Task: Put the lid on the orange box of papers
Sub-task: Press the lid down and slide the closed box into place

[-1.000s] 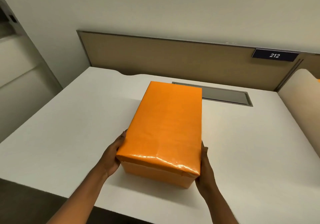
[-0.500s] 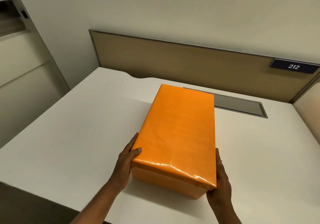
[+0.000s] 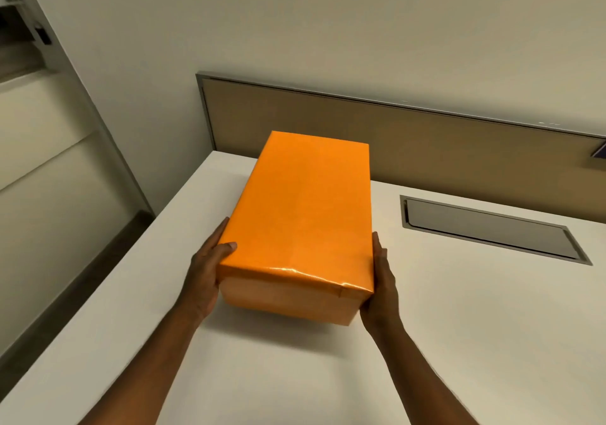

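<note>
Orange box [image 3: 288, 303] sits on the white desk [image 3: 459, 342], near the left-front part, long axis running away from the camera toward the tan divider [image 3: 426, 149]. Lid [image 3: 301, 214] is on the box, glossy orange, covering the whole top; its front lip overhangs the paler box front, with a wrinkle and glare along the near edge and a small crease at the near right corner. Left hand [image 3: 206, 277] is clamped on the left side at the near end: palm and fingers flat against the side, thumb [image 3: 228, 247] hooked over the top edge of the lid. Right hand [image 3: 380, 283] is pressed flat against the right side at the near corner, fingers pointing away along the side, wrapped under the lid lip. So both hands squeeze the box between them, none free. Whether the box bottom is fully down on the desk I can't tell; a shadow shows under the front edge. Grey recessed cable hatch [image 3: 492, 231] lies in the desk right of the box, apart from it. Beige wall [image 3: 295, 31] behind the divider.
</note>
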Demonstrator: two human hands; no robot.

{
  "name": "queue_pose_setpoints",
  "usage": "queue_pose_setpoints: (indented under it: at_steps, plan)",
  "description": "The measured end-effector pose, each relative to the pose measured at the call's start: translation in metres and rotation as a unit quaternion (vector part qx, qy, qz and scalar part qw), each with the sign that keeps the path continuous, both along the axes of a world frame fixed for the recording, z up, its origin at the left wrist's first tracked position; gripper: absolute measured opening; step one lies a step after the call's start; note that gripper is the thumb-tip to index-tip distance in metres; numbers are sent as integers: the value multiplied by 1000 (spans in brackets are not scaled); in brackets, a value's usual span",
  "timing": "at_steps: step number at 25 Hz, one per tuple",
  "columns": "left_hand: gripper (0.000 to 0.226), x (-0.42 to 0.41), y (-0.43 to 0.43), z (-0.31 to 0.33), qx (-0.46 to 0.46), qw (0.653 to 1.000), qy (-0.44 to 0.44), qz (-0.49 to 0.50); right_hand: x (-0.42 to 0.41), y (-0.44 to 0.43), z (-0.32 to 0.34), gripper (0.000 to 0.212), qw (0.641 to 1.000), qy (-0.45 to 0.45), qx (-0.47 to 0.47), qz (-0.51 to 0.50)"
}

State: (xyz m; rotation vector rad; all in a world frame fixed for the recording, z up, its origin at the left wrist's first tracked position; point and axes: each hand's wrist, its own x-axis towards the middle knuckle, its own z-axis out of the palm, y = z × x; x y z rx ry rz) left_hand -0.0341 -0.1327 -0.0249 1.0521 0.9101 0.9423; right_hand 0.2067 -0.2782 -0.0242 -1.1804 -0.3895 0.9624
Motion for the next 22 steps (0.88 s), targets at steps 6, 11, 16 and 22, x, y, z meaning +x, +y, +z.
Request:
queue_pose_setpoints:
  at_steps: [6, 11, 16, 22]
  plan:
    - [52, -34, 112, 3, 8, 1000, 14, 18, -35, 123, 0, 45, 1000, -24, -13, 13]
    - [60, -50, 167, -13, 5, 999, 14, 31, -48, 183, -11, 70, 998, -55, -27, 30]
    - [58, -62, 194, -37, 2, 999, 24, 30, -57, 208, -28, 71, 997, -63, -36, 27]
    - [49, -74, 215, -49, 18, 999, 28, 11, -74, 211, -40, 66, 991, -125, -39, 21]
